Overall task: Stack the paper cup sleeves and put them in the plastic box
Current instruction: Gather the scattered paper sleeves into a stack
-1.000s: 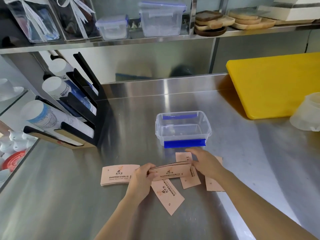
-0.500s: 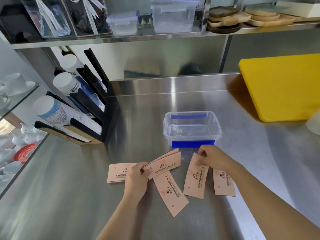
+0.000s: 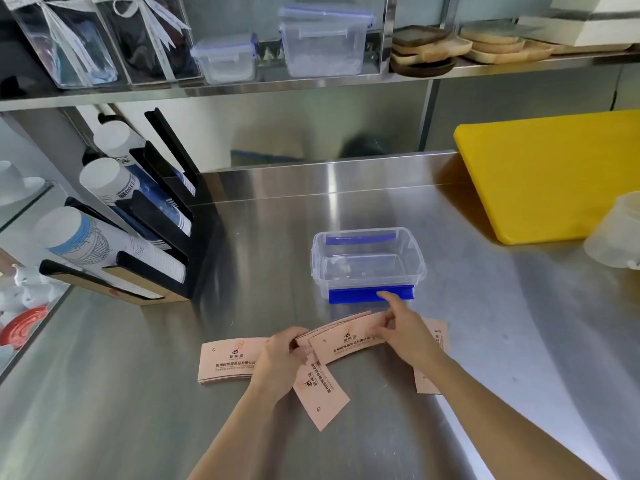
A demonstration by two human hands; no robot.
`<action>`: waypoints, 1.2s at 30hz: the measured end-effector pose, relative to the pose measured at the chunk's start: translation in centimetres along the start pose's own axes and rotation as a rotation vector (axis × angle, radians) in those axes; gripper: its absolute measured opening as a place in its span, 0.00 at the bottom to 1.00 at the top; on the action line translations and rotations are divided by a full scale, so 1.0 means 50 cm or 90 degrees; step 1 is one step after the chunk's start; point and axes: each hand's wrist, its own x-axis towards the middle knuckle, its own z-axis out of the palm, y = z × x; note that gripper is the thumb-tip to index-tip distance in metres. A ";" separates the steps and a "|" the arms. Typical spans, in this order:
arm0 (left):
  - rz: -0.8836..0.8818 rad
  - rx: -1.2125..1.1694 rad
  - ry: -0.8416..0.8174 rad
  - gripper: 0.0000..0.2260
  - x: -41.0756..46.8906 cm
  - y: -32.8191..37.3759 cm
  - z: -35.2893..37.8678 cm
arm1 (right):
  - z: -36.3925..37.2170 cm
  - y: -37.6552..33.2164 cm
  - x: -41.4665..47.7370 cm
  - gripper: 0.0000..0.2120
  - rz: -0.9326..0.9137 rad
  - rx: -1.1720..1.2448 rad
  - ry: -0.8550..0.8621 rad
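Head view: both hands, left hand (image 3: 280, 358) and right hand (image 3: 403, 336), pinch pink sleeves (image 3: 346, 337); bare steel counter (image 3: 138, 393) at nine o'clock, clear plastic box (image 3: 369, 263) at twelve.

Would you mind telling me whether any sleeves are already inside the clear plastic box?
No, the plastic box sits open and holds nothing, while the paper sleeves are on the counter or in the hands.

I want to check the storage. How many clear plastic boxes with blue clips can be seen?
3. One open plastic box stands on the counter beyond the hands; a small lidded box and a larger lidded box stand on the shelf.
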 end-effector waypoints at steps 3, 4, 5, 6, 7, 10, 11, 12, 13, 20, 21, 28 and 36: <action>0.015 0.039 -0.056 0.20 0.001 0.004 0.006 | 0.002 0.001 -0.004 0.27 -0.009 -0.005 -0.013; 0.022 0.049 -0.071 0.19 0.000 0.006 0.008 | 0.000 0.005 -0.003 0.22 -0.016 -0.014 -0.002; 0.026 0.053 -0.081 0.17 -0.002 0.010 0.011 | -0.003 0.007 -0.005 0.17 -0.023 -0.032 0.008; 0.030 0.052 -0.082 0.15 -0.004 0.014 0.014 | -0.004 0.009 -0.005 0.13 -0.025 -0.055 0.016; 0.032 0.050 -0.068 0.13 -0.003 0.017 0.019 | -0.005 0.012 -0.005 0.12 -0.025 -0.080 0.025; 0.051 0.056 -0.014 0.05 0.003 0.026 0.032 | -0.008 0.021 -0.008 0.16 -0.043 -0.092 0.036; 0.052 0.058 -0.006 0.04 0.005 0.030 0.035 | -0.016 0.020 -0.010 0.17 -0.046 -0.064 0.037; 0.053 0.063 0.002 0.03 0.007 0.032 0.038 | -0.029 0.023 -0.010 0.18 -0.041 -0.043 0.038; 0.052 0.069 0.012 0.04 0.010 0.033 0.039 | -0.045 0.027 -0.010 0.19 -0.035 -0.042 0.040; 0.039 0.052 0.034 0.04 0.014 0.037 0.051 | -0.131 0.097 -0.003 0.37 0.079 -0.302 -0.115; 0.039 0.045 0.031 0.04 0.013 0.040 0.055 | -0.131 0.097 -0.005 0.38 0.091 -0.305 -0.123; 0.038 0.031 0.021 0.05 0.018 0.050 0.062 | -0.136 0.096 -0.010 0.13 0.108 -0.214 -0.129; 0.034 0.053 -0.003 0.06 0.032 0.049 0.060 | -0.149 0.074 -0.032 0.09 0.092 0.055 0.024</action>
